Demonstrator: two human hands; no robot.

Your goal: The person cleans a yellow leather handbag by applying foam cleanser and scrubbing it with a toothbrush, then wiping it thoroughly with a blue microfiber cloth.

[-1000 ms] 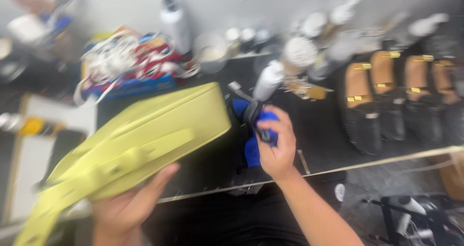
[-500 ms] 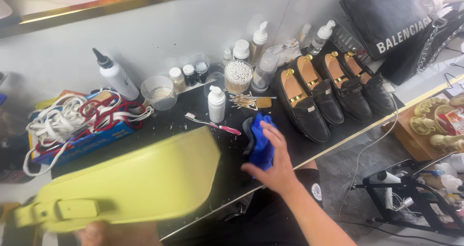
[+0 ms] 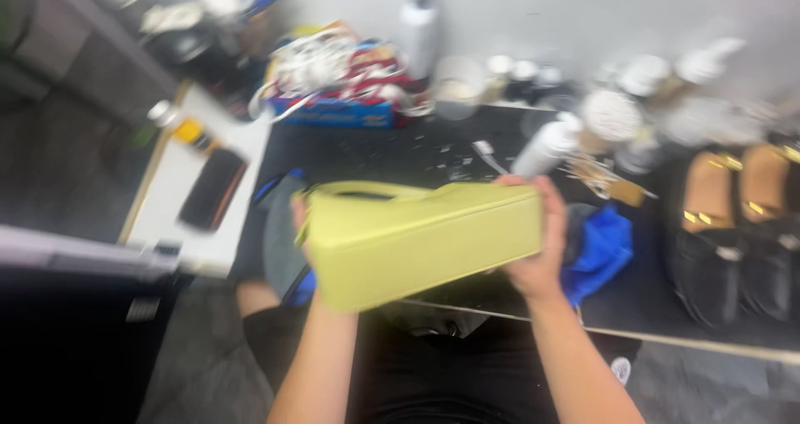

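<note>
Behind the held yellow-green bag [image 3: 421,241] lie a blue cloth [image 3: 602,251] and black loafers [image 3: 733,232].

A yellow-green handbag [image 3: 425,241] is held level above the dark bench [image 3: 375,153], gripped at its ends by the left hand [image 3: 302,224] and right hand [image 3: 537,249]. A blue cloth [image 3: 602,249] is seen just beside the right hand. Black loafers [image 3: 733,224] are lined up at right. Blurred bottles [image 3: 546,145] and a cord tangle [image 3: 321,62] are seen behind.
</note>
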